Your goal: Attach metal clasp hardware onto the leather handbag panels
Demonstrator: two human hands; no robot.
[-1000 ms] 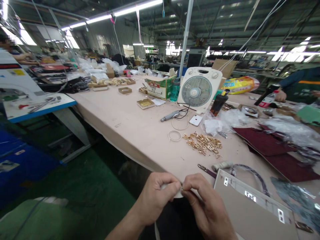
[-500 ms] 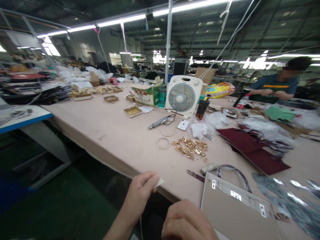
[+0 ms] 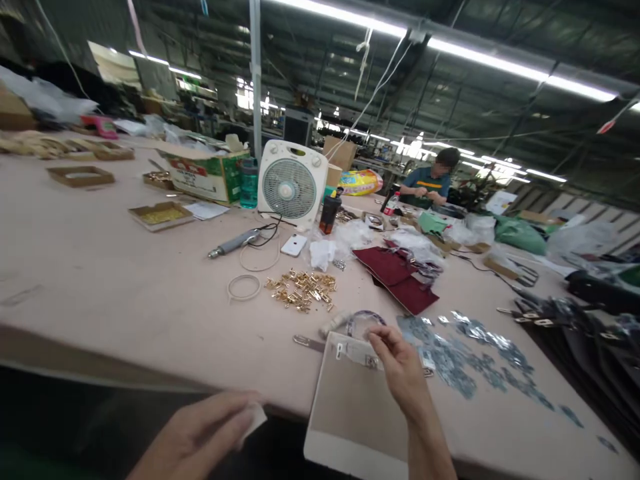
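Left hand: low, off the near edge of the surface; thumb and fingers pinching a small pale piece.

Right hand: over the upper part of a beige panel, fingers curled, thumb drawn near the fingertips; whether it grips anything, or touches the panel, I cannot tell from here.

Panel: flat at the near edge, pale band along its lower side, a small white-framed fitting near its top left corner.

Step in hand, as I judge it: the pale piece kept in the left fingers while the right hand attends to the panel's upper edge. Next move would seem to call for a close fingertip grip there, with the panel kept flat.

Beyond the panel: dark strap with metal end; wrapped handle loop; scattered silvery plates to the right; heap of gold-coloured fittings; pale ring beside the heap; burgundy pieces.

Farther: white phone, grey power tool, box fan, printed carton.

Room: a co-worker across the surface, hands together; upright pole; strip lights under a dark roof.
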